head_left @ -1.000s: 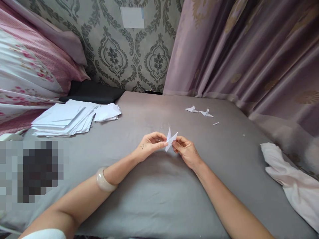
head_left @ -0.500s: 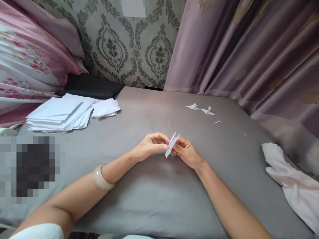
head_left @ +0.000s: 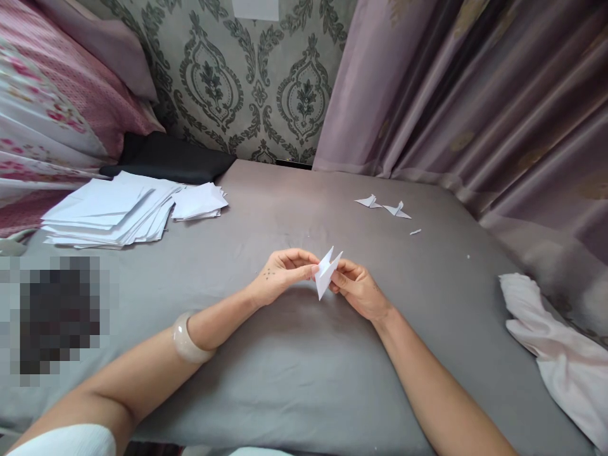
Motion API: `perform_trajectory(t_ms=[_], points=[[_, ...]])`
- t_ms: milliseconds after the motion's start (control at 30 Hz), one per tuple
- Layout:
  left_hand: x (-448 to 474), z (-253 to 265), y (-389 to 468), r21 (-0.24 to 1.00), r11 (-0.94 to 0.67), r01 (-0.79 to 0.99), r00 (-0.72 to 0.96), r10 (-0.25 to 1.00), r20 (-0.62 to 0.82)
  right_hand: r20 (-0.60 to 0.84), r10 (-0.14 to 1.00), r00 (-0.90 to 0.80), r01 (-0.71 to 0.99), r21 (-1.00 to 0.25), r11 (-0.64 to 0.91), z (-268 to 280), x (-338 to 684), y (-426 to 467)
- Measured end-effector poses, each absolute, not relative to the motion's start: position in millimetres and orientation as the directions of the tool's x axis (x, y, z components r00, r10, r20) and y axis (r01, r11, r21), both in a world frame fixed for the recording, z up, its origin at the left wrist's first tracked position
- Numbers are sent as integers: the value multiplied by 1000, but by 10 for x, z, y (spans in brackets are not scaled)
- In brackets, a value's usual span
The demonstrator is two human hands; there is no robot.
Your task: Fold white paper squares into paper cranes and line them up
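Note:
Between my two hands, above the grey cloth surface, is a small piece of folded white paper [head_left: 325, 276] with two upright points at its top and one point at the bottom. My left hand [head_left: 288, 273] pinches its left side between thumb and fingers. On the other side, my right hand [head_left: 356, 286] grips the paper with the thumb in front; some of its fingertips are hidden behind the paper. Two folded paper birds, one [head_left: 368, 201] beside another [head_left: 398, 210], rest farther back on the right.
A tall stack of white paper sheets [head_left: 102, 212] and a smaller stack [head_left: 199, 201] lie at the left, before a black cushion-like item [head_left: 171, 158]. A thin white scrap [head_left: 415, 232] is near the birds. White cloth [head_left: 555, 342] lies on the right; curtains [head_left: 427, 95] hang behind.
The folded paper has turned and its two upper points have spread wider apart, showing more of its front face. Both hands keep hold of it in nearly the same place.

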State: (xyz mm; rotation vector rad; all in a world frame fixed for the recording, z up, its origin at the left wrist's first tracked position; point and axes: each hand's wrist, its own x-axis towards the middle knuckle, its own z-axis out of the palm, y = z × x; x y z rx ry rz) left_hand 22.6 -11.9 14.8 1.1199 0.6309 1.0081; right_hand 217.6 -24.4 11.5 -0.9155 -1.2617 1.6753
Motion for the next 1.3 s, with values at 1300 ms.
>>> perform_trajectory(t_ms=[1300], points=[[317, 75, -122, 959, 26, -281, 350, 934, 78, 66, 962, -267, 82, -992, 91, 225, 2047, -359]])
